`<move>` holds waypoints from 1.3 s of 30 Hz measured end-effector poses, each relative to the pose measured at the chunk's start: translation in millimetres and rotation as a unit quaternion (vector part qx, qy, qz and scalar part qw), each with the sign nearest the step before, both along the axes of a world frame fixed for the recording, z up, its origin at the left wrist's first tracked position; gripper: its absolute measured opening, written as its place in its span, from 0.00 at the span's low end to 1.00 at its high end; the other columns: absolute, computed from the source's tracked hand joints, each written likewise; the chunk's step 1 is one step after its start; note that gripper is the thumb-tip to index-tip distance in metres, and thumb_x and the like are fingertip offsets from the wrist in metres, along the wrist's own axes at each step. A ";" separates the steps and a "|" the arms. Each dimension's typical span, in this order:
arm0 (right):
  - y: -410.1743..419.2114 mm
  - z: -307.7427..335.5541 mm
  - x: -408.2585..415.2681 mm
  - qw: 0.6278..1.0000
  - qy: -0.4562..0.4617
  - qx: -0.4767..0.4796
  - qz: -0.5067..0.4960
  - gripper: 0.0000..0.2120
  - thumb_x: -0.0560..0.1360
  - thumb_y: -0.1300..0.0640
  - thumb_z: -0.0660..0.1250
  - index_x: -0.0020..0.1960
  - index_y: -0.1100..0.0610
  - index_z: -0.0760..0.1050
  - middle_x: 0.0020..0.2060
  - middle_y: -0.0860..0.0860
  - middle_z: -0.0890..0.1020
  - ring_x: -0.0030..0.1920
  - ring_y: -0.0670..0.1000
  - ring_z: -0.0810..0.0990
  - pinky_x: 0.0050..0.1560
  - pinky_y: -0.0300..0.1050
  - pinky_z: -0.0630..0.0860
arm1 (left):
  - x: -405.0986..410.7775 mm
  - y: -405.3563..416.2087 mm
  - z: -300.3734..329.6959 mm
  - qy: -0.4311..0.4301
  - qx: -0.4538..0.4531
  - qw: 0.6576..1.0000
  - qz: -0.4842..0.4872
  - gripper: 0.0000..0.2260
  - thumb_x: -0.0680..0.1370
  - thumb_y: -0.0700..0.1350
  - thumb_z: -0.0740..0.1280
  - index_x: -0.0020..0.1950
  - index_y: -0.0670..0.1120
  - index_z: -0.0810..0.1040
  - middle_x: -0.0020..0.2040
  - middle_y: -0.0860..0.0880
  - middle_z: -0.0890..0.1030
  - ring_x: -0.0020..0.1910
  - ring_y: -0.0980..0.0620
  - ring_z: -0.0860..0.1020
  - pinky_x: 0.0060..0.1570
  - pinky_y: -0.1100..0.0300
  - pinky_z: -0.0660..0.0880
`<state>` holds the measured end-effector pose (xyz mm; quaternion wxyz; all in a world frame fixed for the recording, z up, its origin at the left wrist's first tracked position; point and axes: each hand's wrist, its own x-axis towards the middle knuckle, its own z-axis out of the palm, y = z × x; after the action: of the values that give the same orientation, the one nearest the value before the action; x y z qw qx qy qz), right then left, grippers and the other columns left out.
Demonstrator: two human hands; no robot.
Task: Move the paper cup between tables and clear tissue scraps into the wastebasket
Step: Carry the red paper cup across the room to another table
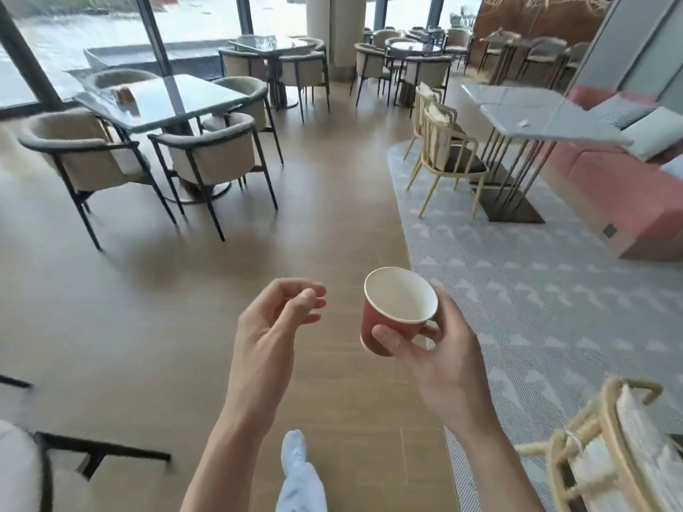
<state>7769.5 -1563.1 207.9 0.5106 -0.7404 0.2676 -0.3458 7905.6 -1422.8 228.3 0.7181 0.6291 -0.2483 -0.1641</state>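
Note:
My right hand (439,349) grips a red paper cup (384,319) with a white inside, tilted a little, held over the wooden floor in the lower middle of the head view. The cup looks empty. To its left, my left hand (273,323) hangs in the air with loosely curled fingers and holds nothing. A small white scrap (523,123) lies on the grey marble table (517,112) at the right. A glass table (166,99) at the left carries a reddish object (123,94), too blurred to identify. No wastebasket is in view.
Dark-framed padded chairs (207,157) surround the glass table. Cream chairs (447,157) stand by the marble table on a patterned grey rug (536,290), with a pink bench (624,186) behind. Another cream chair (613,452) is at the bottom right. Wooden floor runs ahead between them.

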 end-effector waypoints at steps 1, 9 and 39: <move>-15.2 -4.9 20.1 1.000 0.006 -0.002 -0.005 0.32 0.60 0.34 0.77 0.62 0.38 0.76 0.54 0.35 0.83 0.53 0.40 0.84 0.52 0.33 0.78 | 21.9 -13.7 -6.0 0.007 0.001 1.000 0.001 0.12 0.74 0.55 0.67 0.46 0.50 0.85 0.50 0.48 0.86 0.53 0.47 0.85 0.58 0.47 0.79; -149.4 11.5 208.3 0.999 0.004 -0.021 -0.046 0.31 0.62 0.34 0.81 0.61 0.41 0.76 0.53 0.33 0.83 0.52 0.38 0.83 0.50 0.31 0.76 | 224.5 -153.1 3.4 0.023 -0.016 0.999 -0.020 0.09 0.77 0.47 0.65 0.46 0.48 0.85 0.49 0.47 0.86 0.51 0.47 0.85 0.56 0.49 0.80; -711.9 15.8 685.3 0.999 -0.028 0.019 -0.020 0.25 0.59 0.37 0.78 0.55 0.31 0.76 0.51 0.34 0.84 0.51 0.39 0.85 0.48 0.34 0.78 | 671.3 -729.9 23.7 0.026 0.007 0.999 -0.026 0.09 0.76 0.48 0.66 0.48 0.47 0.85 0.49 0.47 0.87 0.52 0.47 0.85 0.55 0.55 0.81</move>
<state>8454.8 -2275.0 223.7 0.5248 -0.7152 0.2740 -0.3713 8576.9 -2152.7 252.0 0.7157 0.6226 -0.2448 -0.2008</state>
